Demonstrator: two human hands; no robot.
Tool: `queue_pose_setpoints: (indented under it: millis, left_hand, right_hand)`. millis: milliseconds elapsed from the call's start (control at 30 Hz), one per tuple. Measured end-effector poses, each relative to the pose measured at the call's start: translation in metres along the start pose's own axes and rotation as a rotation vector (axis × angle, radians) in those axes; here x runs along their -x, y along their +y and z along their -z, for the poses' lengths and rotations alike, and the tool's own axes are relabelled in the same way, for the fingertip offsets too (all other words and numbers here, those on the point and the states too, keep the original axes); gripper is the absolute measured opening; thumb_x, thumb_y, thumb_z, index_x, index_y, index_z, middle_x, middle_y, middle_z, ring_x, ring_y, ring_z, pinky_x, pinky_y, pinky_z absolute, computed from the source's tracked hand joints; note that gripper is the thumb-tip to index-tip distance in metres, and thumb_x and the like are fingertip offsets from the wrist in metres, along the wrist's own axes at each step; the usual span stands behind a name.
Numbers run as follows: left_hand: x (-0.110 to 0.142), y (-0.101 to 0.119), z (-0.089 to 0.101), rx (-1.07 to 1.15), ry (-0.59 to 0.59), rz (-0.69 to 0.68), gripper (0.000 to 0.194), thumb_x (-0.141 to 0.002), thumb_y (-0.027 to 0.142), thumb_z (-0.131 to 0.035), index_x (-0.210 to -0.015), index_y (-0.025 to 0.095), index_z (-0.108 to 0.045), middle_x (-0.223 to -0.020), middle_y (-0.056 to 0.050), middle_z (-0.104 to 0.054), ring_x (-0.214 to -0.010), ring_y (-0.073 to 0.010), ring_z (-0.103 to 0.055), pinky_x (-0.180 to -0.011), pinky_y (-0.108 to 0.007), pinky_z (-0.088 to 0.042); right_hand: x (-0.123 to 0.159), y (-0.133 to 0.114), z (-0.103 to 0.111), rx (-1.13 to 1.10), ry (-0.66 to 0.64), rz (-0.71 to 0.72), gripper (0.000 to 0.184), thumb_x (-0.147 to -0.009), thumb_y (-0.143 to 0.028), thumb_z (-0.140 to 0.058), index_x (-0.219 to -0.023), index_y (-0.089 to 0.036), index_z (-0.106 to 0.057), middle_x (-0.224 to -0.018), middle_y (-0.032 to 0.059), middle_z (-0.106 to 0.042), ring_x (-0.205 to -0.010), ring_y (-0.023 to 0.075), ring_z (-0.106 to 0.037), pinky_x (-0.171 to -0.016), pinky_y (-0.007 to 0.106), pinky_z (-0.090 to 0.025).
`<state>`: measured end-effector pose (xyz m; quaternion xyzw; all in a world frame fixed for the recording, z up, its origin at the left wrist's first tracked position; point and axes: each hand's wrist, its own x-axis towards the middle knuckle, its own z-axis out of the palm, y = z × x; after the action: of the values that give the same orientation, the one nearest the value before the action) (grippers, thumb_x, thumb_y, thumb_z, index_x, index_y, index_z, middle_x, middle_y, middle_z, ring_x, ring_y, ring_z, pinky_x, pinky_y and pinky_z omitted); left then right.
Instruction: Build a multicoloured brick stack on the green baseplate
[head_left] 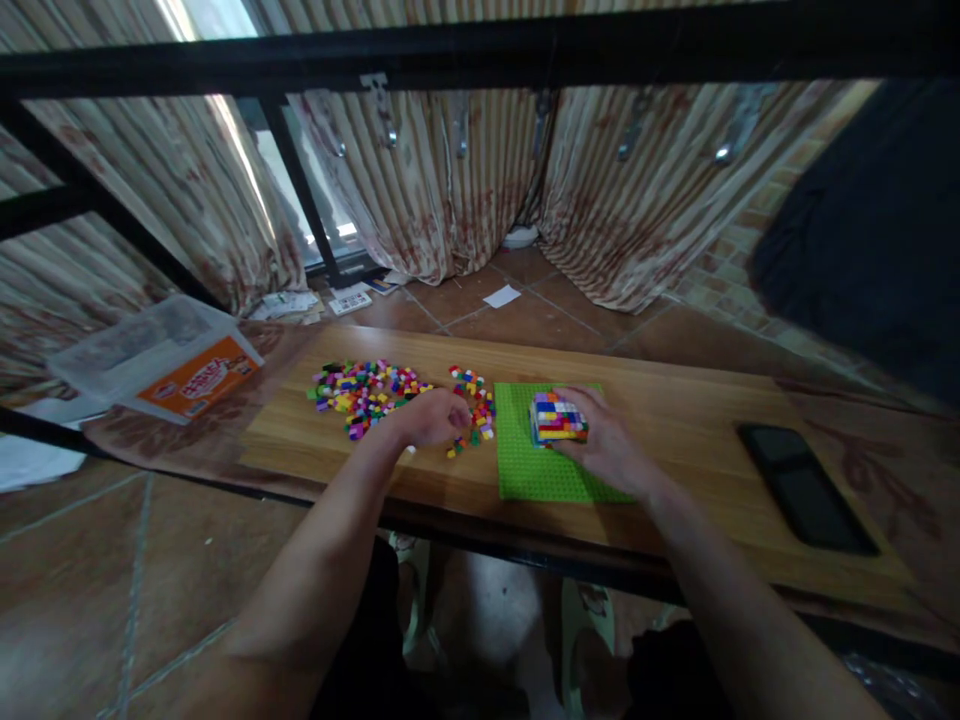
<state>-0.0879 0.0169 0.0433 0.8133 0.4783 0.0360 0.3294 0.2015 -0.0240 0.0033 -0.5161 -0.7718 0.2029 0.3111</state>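
A block built of striped, many-coloured toy bricks [559, 418] stands on a green studded baseplate [525, 475]. My right hand [600, 432] is closed around the block's right side, thumb in front and fingers behind. To the left, my left hand [435, 416] is over the wooden board among loose toy bricks, its fingers curled together. Whatever those fingers may hold is hidden. A large heap of small loose bricks [367, 385] spreads behind and left of this hand. A smaller scatter of bricks [480, 400] lies between it and the baseplate.
A clear plastic box [161, 345] with an orange label sits at the left end. On the right of the wooden board [690, 430] lies a black phone-like device [806, 487]. A dark metal bar [480, 62] crosses above, in front of striped curtains [450, 190].
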Motion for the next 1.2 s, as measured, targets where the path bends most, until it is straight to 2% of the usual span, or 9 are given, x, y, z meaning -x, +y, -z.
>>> queue_pose_setpoints:
  millis: [100, 267, 367, 500, 600, 800, 967, 1200]
  left_hand:
    - [0.001, -0.003, 0.000, -0.012, -0.017, 0.005, 0.023, -0.066, 0.008, -0.059, -0.083, 0.015, -0.073, -0.073, 0.000, -0.072, -0.069, -0.0139, -0.064, -0.064, -0.021, -0.046]
    - [0.001, -0.004, 0.000, -0.084, 0.156, 0.038, 0.025, -0.070, 0.011, -0.058, -0.088, 0.015, -0.074, -0.076, -0.002, -0.073, -0.070, -0.0145, -0.064, -0.067, -0.023, -0.049]
    - [-0.002, 0.004, -0.005, -0.156, 0.198, -0.005, 0.026, -0.072, 0.011, -0.057, -0.090, 0.018, -0.075, -0.083, -0.003, -0.074, -0.076, -0.0159, -0.065, -0.072, -0.024, -0.049]
    - [-0.008, 0.012, -0.019, -0.223, 0.174, -0.114, 0.029, -0.078, 0.012, -0.055, -0.096, 0.022, -0.076, -0.098, -0.004, -0.074, -0.090, -0.0180, -0.066, -0.083, -0.027, -0.049]
    - [-0.013, 0.014, -0.027, -0.243, 0.142, -0.179, 0.030, -0.080, 0.010, -0.053, -0.095, 0.022, -0.075, -0.101, -0.005, -0.072, -0.096, -0.0188, -0.065, -0.089, -0.029, -0.048]
    - [-0.013, 0.019, -0.032, -0.303, 0.143, -0.159, 0.026, -0.083, 0.015, -0.052, -0.097, 0.020, -0.073, -0.104, -0.007, -0.067, -0.094, -0.0197, -0.064, -0.087, -0.031, -0.050]
    - [-0.010, 0.027, -0.034, -0.340, 0.136, -0.092, 0.020, -0.084, 0.018, -0.053, -0.096, 0.018, -0.069, -0.105, -0.007, -0.066, -0.094, -0.0188, -0.064, -0.087, -0.030, -0.051]
    - [-0.012, 0.025, -0.037, -0.367, 0.134, -0.095, 0.017, -0.087, 0.020, -0.051, -0.096, 0.015, -0.065, -0.108, -0.012, -0.065, -0.101, -0.0239, -0.064, -0.089, -0.035, -0.052]
  right_hand:
    - [0.005, -0.001, 0.002, 0.031, -0.005, -0.035, 0.061, -0.074, -0.034, -0.072, -0.132, -0.026, -0.053, -0.127, 0.0096, -0.054, -0.117, 0.0296, -0.056, -0.103, 0.049, -0.045]
    - [0.014, -0.001, 0.006, 0.057, 0.001, -0.054, 0.063, -0.075, -0.036, -0.071, -0.134, -0.027, -0.051, -0.128, 0.0101, -0.054, -0.114, 0.0308, -0.058, -0.099, 0.051, -0.048]
    - [0.015, 0.000, 0.005, 0.069, -0.001, -0.036, 0.060, -0.076, -0.034, -0.070, -0.133, -0.026, -0.052, -0.129, 0.0107, -0.054, -0.115, 0.0309, -0.058, -0.100, 0.052, -0.048]
    - [0.015, 0.001, 0.005, 0.083, 0.003, -0.010, 0.060, -0.078, -0.035, -0.069, -0.134, -0.026, -0.051, -0.131, 0.0113, -0.053, -0.117, 0.0312, -0.056, -0.102, 0.053, -0.047]
    - [0.016, 0.001, 0.005, 0.099, 0.005, 0.000, 0.059, -0.079, -0.036, -0.067, -0.135, -0.027, -0.050, -0.132, 0.0118, -0.052, -0.118, 0.0322, -0.056, -0.103, 0.055, -0.046]
    - [0.017, 0.003, 0.005, 0.144, -0.012, 0.005, 0.058, -0.081, -0.035, -0.064, -0.136, -0.026, -0.047, -0.136, 0.0121, -0.048, -0.121, 0.0320, -0.053, -0.104, 0.054, -0.046]
    - [0.018, 0.010, 0.003, 0.152, -0.013, 0.011, 0.059, -0.082, -0.037, -0.063, -0.137, -0.027, -0.046, -0.137, 0.0133, -0.047, -0.122, 0.0344, -0.053, -0.106, 0.056, -0.045]
    - [0.018, 0.013, 0.002, 0.179, 0.017, 0.043, 0.060, -0.081, -0.040, -0.065, -0.137, -0.028, -0.047, -0.138, 0.0138, -0.048, -0.122, 0.0373, -0.054, -0.104, 0.056, -0.046]
